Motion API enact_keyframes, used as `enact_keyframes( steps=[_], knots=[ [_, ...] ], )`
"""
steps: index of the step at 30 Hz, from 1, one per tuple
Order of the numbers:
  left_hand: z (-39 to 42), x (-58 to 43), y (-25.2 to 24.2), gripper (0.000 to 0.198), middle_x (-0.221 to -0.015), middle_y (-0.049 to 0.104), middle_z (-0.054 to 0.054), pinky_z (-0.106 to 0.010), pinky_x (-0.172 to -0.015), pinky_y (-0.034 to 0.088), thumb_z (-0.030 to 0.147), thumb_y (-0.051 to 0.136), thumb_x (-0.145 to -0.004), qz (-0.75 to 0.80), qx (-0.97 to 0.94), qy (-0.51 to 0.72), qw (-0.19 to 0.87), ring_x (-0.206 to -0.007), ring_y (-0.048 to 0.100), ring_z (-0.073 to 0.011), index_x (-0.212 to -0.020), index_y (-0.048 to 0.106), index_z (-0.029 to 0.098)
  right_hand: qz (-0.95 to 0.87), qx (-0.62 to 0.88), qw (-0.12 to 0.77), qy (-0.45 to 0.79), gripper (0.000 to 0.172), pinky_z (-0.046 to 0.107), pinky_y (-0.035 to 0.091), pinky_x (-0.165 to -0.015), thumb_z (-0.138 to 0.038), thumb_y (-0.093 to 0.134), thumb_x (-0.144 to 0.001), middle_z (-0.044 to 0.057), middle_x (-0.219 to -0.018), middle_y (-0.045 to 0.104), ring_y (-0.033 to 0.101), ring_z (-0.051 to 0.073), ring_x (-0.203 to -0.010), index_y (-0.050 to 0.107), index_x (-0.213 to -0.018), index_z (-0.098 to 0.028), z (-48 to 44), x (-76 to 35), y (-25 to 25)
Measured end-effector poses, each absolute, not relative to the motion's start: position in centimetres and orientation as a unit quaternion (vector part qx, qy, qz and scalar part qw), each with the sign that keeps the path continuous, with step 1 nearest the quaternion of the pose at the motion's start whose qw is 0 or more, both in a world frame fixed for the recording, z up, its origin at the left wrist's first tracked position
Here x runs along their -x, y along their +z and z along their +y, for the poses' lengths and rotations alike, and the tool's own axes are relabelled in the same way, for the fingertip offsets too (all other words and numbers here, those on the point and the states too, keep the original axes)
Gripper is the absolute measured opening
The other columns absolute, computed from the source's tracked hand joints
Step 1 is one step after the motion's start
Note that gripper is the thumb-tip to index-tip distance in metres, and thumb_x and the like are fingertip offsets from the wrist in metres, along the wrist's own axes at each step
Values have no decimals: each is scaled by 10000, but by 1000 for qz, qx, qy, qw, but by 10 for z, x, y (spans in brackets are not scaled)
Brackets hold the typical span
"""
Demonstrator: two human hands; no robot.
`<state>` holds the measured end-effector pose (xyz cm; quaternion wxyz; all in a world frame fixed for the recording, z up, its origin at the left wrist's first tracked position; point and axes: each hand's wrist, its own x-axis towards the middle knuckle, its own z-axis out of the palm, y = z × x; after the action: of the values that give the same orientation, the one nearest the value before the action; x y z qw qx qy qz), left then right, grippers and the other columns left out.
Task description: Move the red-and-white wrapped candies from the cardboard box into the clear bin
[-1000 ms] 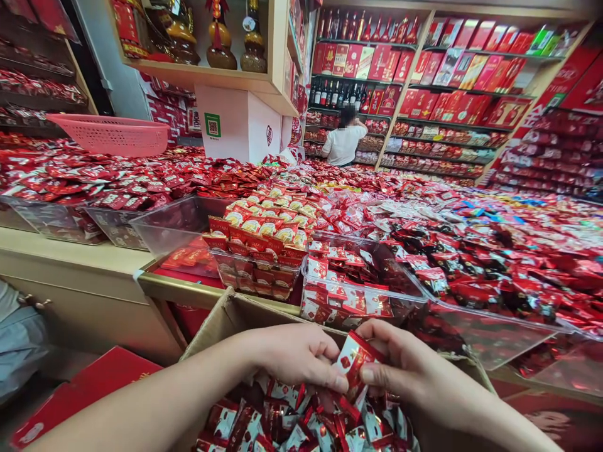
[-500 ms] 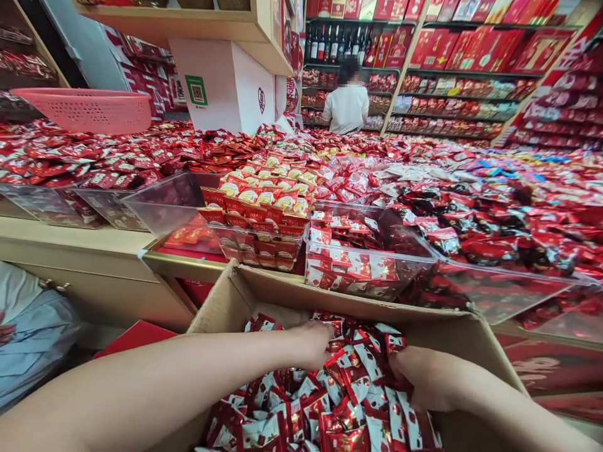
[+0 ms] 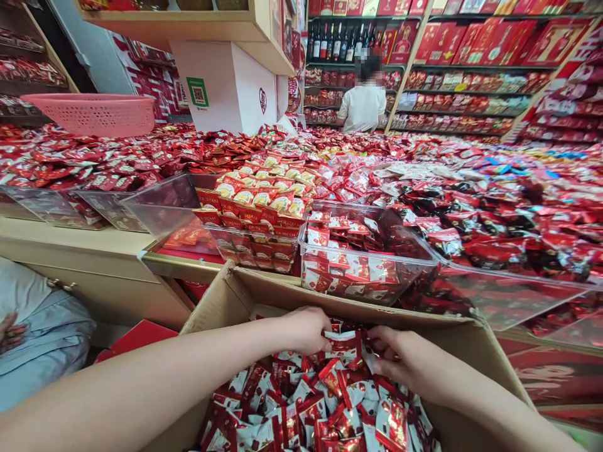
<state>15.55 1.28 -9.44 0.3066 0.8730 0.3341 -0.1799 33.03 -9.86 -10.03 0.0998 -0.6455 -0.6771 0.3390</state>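
A cardboard box (image 3: 264, 296) in front of me is full of small red-and-white candy packets (image 3: 325, 408). Both my hands are inside it near the far wall. My left hand (image 3: 306, 329) and my right hand (image 3: 393, 355) are closed on a bunch of packets (image 3: 343, 344), held between them just above the pile. Right behind the box stands a clear plastic bin (image 3: 365, 251) partly filled with the same kind of red-and-white packets.
A clear bin of yellow-and-red packets (image 3: 257, 213) sits to the left of it, then an almost empty clear bin (image 3: 164, 210). Red sweets cover the long counter. A pink basket (image 3: 92, 113) rests at the back left. A person in white (image 3: 362, 103) stands by far shelves.
My hands dipped down into the pile, then came together again and lifted a bunch of packets. The view tilted down, so more of the box shows.
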Motion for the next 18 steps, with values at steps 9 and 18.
enact_keyframes(
  steps=[9, 18],
  knots=[
    [9, -149, -72, 190, -626, 586, -17, -176, -497, 391, 298, 408, -793, 284, -737, -174, 589, -499, 518, -77, -790, 517, 142, -597, 583, 250, 492, 208, 224, 399, -563, -350, 401, -829, -16, -684, 479, 500, 113, -633, 450, -763, -159, -97, -322, -80],
    [26, -143, -76, 314, -856, 622, -93, -272, -649, 454, 401, 420, -790, 314, -826, -232, 406, -743, 593, -175, -873, 574, 141, -728, 633, 123, 234, 228, 250, 361, -553, -281, 344, -841, 9, -610, 517, 468, 134, -573, 496, -698, -191, -99, -323, -93]
  ],
)
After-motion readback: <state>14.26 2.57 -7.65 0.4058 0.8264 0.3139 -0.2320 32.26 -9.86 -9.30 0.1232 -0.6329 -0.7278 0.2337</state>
